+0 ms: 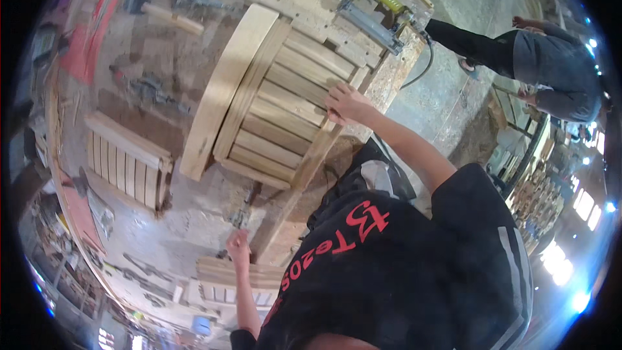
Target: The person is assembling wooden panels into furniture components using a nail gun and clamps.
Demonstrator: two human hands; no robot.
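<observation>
A slatted wooden panel [275,111] with pale boards set side by side in a frame lies on the workbench [194,201] in front of me. My right hand [346,102] is closed over its near edge rail, fingers curled onto the wood. A thick curved wooden piece [230,91] stands along the panel's far left side. Close to the panel's lower corner, a metal clamp [241,210] reaches toward my left hand [238,246]. That hand is closed beside the clamp's end; what its fingers hold, if anything, is hidden.
A smaller slatted panel [126,163] lies on the left, and stacked wooden pieces [240,273] are near my left forearm. A mallet [162,16] and metal tools [149,87] lie farther off. Beyond the panel sits a yellow-and-grey machine [376,16] with a hose. Another person [544,65] stands at right.
</observation>
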